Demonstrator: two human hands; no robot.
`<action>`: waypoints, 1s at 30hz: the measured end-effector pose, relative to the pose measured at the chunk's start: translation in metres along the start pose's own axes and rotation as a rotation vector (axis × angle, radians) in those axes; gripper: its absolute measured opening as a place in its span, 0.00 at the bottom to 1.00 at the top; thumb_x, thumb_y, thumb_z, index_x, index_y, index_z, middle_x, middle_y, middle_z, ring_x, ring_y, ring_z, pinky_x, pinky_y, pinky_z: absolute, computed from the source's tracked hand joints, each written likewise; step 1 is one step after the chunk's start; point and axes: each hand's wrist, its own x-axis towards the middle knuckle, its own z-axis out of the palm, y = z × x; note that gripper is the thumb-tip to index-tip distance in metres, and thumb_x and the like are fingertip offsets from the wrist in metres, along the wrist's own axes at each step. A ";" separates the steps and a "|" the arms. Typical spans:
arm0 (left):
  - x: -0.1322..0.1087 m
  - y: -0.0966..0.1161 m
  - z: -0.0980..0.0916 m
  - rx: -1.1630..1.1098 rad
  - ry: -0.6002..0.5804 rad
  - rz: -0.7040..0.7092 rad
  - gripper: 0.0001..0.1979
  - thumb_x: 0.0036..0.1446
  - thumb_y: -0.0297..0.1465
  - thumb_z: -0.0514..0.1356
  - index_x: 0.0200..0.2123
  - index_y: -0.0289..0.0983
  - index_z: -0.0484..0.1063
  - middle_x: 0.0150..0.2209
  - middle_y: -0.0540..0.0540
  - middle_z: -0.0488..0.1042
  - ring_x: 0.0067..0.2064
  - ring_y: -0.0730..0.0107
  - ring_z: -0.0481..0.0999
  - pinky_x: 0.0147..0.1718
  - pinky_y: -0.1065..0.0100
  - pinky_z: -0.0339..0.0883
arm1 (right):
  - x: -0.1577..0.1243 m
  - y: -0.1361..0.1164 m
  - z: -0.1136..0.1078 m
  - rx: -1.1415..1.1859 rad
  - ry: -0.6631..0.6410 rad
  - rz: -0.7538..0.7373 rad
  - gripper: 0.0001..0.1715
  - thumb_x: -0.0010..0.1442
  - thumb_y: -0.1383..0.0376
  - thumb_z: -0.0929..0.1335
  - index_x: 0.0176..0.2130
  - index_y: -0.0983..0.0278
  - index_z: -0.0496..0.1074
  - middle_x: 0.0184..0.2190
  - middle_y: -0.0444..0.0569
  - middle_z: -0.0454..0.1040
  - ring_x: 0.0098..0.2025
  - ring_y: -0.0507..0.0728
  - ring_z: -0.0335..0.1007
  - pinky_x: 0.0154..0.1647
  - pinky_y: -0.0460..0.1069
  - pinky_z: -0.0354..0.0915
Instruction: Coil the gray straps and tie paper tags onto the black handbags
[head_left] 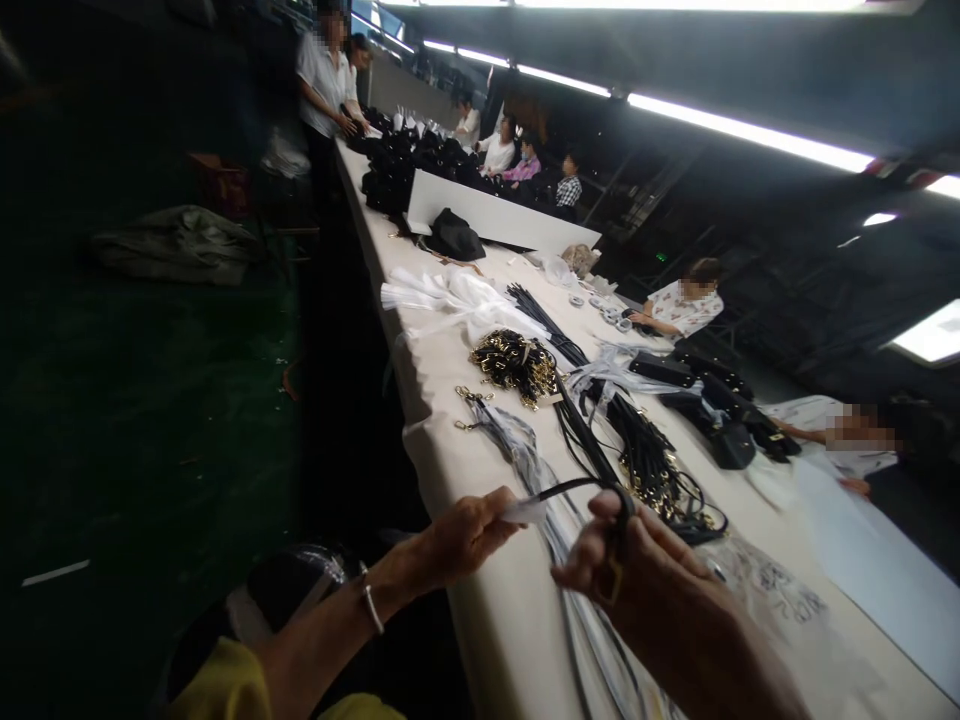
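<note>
My left hand [472, 532] is closed in a pinch on the end of a clear plastic sleeve [526, 511] at the table's near edge. A thin black strap [574, 484] runs out of the sleeve and curves over to my right hand [645, 560]. The fingers of that hand are bent round the strap, and a gold-coloured clasp shows blurred below them. Beneath both hands lie several long straps in clear sleeves [514, 437]. Just beyond is a pile of black straps with gold clasps [651, 455].
A heap of gold clasps on straps [517, 365] and white sleeves [457, 300] lie farther along the cloth-covered table [439, 445]. Black bags [724, 420] stand at the right, near a co-worker [840, 435]. Several other people sit or stand along the table.
</note>
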 end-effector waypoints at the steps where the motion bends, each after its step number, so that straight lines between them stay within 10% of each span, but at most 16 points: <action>1: 0.000 0.010 0.009 -0.092 -0.046 -0.019 0.14 0.68 0.40 0.49 0.40 0.37 0.65 0.27 0.51 0.65 0.27 0.74 0.64 0.28 0.72 0.58 | 0.004 0.003 0.002 -0.009 0.059 -0.124 0.12 0.64 0.56 0.68 0.46 0.58 0.74 0.37 0.49 0.80 0.42 0.58 0.77 0.51 0.56 0.70; 6: -0.002 0.054 0.032 -0.539 -0.185 -0.059 0.16 0.68 0.44 0.49 0.40 0.36 0.63 0.26 0.52 0.65 0.27 0.75 0.63 0.30 0.72 0.61 | 0.023 0.020 -0.002 -0.545 0.285 -0.539 0.10 0.68 0.61 0.63 0.47 0.55 0.73 0.45 0.49 0.78 0.56 0.62 0.69 0.65 0.64 0.53; 9: -0.005 0.062 0.020 -0.548 -0.255 -0.067 0.17 0.66 0.43 0.52 0.36 0.35 0.68 0.35 0.45 0.71 0.36 0.70 0.69 0.39 0.69 0.64 | 0.025 0.023 -0.018 -1.122 -0.015 -0.684 0.15 0.67 0.67 0.62 0.51 0.55 0.70 0.47 0.50 0.77 0.55 0.63 0.69 0.67 0.66 0.46; 12: -0.009 0.054 0.002 -0.516 -0.348 -0.206 0.14 0.60 0.41 0.60 0.40 0.34 0.72 0.33 0.48 0.70 0.31 0.73 0.68 0.32 0.71 0.64 | 0.023 0.023 -0.035 -1.497 -0.305 -0.649 0.16 0.66 0.71 0.61 0.51 0.58 0.67 0.39 0.49 0.76 0.45 0.61 0.72 0.65 0.67 0.48; 16: -0.010 0.034 -0.017 -0.243 -0.301 -0.258 0.13 0.53 0.31 0.65 0.43 0.37 0.74 0.32 0.53 0.70 0.31 0.75 0.66 0.31 0.74 0.60 | 0.014 0.028 -0.046 -1.700 -0.331 -0.401 0.06 0.67 0.65 0.62 0.37 0.62 0.67 0.32 0.48 0.71 0.38 0.59 0.67 0.59 0.65 0.55; 22: 0.002 -0.001 -0.018 -0.370 -0.329 -0.256 0.16 0.52 0.42 0.67 0.33 0.34 0.76 0.25 0.52 0.69 0.28 0.75 0.64 0.29 0.74 0.58 | -0.005 0.032 -0.034 -0.866 -0.325 0.331 0.23 0.69 0.52 0.59 0.35 0.65 0.72 0.24 0.44 0.69 0.27 0.52 0.63 0.36 0.50 0.66; 26: 0.003 -0.016 0.005 -0.654 -0.232 -0.203 0.26 0.56 0.52 0.61 0.34 0.31 0.75 0.29 0.47 0.71 0.31 0.73 0.69 0.35 0.71 0.62 | 0.004 0.028 -0.019 -0.117 -0.121 0.121 0.22 0.66 0.50 0.64 0.42 0.65 0.75 0.25 0.43 0.66 0.31 0.53 0.67 0.53 0.59 0.65; 30: -0.002 -0.025 0.033 -0.850 -0.176 -0.298 0.25 0.60 0.51 0.58 0.38 0.31 0.72 0.22 0.52 0.65 0.20 0.79 0.60 0.20 0.74 0.53 | 0.020 0.014 -0.011 0.073 0.042 -0.124 0.16 0.64 0.55 0.66 0.45 0.62 0.75 0.30 0.46 0.70 0.38 0.57 0.71 0.58 0.62 0.64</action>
